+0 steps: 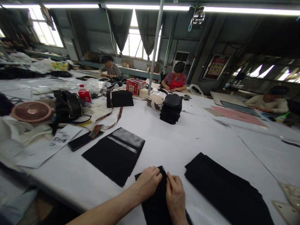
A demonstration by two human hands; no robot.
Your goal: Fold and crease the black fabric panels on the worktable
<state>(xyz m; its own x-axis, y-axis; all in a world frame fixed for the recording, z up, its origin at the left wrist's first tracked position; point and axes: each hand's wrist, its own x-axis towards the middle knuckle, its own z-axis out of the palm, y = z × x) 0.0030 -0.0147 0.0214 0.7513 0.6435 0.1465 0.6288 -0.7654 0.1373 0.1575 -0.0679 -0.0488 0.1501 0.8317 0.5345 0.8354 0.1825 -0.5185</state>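
As the 2 bare hands meet over a flat black fabric piece at the near edge of the white tabletop, the action is all along its far edge. Left hand: fingers curled tight, knuckles up, resting on the fabric; its fingertips are tucked from sight, so I cannot tell whether that grip pinches anything. Right hand: thumb and forefinger drawn together, the grip closed on the fabric's right edge, just beside the left.

Out to the right, a fanned stack of long black fabric panels lies apart from the hands. On the left, a stack of black panels with a greyish band sits near them, and just past it a dark flat phone with a brown patterned strap end over its corner.

Farther on, a tall pile of small black pieces stands mid-table, a black folded bundle to its left. A round pink fan and a black zipped bag sit off left. Beyond, a red printed box, then a co-worker in a red apron, head down over the work; at the back, bright windows.
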